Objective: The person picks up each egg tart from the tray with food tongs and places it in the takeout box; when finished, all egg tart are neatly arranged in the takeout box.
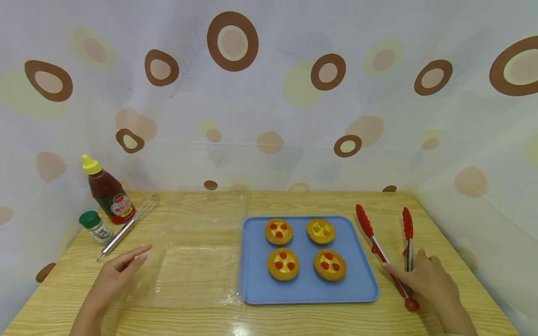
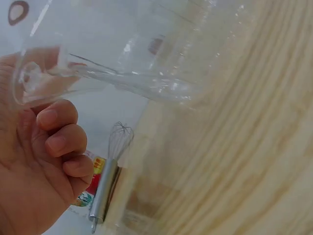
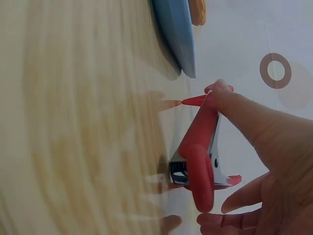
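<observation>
Right hand [image 1: 428,280] resting on the wooden table [image 1: 210,322], fingers loosely spread over the hinge end of the red-tipped metal tongs [image 1: 388,252]; touching the tongs, not clenched round them, both arms lying open on the table and fanning away ahead of the fingers. In the right wrist view, the forefinger [image 3: 230,100] laid along one red arm of the tongs [image 3: 198,152], remaining fingers relaxed beneath. Just beside this hand, toward the other hand, a blue tray [image 1: 256,284] bearing four small tarts [image 1: 283,263] topped with yellow and red.

Left hand [image 1: 119,270] at the near edge of a clear plastic lid [image 1: 197,261] lying flat just beside the tray; forefinger stretched out, other fingers [image 2: 61,142] curled in the left wrist view, thumb seen through the clear plastic [image 2: 127,58], so apparently pinching its edge, though not fully certain. Ahead of this hand, a metal whisk [image 1: 126,228]; beyond that, a ketchup bottle [image 1: 107,189] with a yellow cap and a small green-capped spice jar [image 1: 95,227], both upright and well apart from the fingers
</observation>
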`<action>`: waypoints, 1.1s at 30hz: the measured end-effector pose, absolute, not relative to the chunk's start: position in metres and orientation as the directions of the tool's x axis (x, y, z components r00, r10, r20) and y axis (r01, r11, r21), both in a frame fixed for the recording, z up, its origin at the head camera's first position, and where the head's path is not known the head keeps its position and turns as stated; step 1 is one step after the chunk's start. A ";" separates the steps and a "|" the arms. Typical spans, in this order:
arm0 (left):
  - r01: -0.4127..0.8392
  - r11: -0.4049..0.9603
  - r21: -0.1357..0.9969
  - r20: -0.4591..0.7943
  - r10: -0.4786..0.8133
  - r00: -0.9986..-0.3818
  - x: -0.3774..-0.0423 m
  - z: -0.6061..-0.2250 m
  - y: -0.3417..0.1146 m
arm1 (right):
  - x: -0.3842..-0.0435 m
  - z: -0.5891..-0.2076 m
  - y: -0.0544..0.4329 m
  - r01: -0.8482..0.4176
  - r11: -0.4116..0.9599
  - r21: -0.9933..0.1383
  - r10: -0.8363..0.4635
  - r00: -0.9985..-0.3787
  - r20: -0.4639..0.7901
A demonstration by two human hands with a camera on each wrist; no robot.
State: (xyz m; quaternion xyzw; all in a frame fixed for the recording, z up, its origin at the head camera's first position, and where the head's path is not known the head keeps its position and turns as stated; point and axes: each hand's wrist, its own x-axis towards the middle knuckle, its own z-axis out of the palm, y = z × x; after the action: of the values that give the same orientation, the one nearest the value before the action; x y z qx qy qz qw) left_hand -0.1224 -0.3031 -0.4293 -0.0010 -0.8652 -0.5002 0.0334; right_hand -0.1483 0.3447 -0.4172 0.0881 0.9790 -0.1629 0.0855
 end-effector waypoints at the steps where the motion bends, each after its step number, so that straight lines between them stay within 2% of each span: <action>1: 0.039 0.498 0.866 0.062 -0.030 -0.998 -0.123 -0.432 -0.303 | -0.148 -0.418 0.345 0.195 0.929 -0.315 0.138 -0.971 -0.195; 10: 0.130 0.388 0.913 0.129 0.031 -0.991 -0.125 -0.451 -0.300 | -0.150 -0.424 0.344 0.152 0.913 -0.378 0.094 -0.981 -0.167; 18: 0.211 0.119 0.970 0.194 0.138 -0.971 -0.128 -0.461 -0.300 | -0.153 -0.427 0.342 0.124 0.909 -0.397 0.081 -0.989 -0.123; 22: 0.246 0.039 0.968 0.238 0.150 -0.960 -0.128 -0.463 -0.302 | -0.154 -0.428 0.339 0.088 0.910 -0.406 0.070 -0.996 -0.060; 28: 0.227 -0.150 0.962 0.254 0.192 -0.948 -0.129 -0.467 -0.300 | -0.152 -0.431 0.336 0.101 0.877 -0.470 0.113 -0.994 -0.003; 33: 0.222 -0.175 0.959 0.256 0.208 -0.944 -0.131 -0.468 -0.299 | -0.150 -0.433 0.336 0.099 0.873 -0.478 0.128 -0.991 0.029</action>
State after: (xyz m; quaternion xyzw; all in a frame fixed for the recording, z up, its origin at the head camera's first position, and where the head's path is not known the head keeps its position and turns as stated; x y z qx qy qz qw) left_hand -0.1314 -0.2990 -0.4676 -0.1673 -0.6423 -0.7480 0.0048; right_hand -0.1504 0.3360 -0.4333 0.0585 0.9672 -0.2454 -0.0297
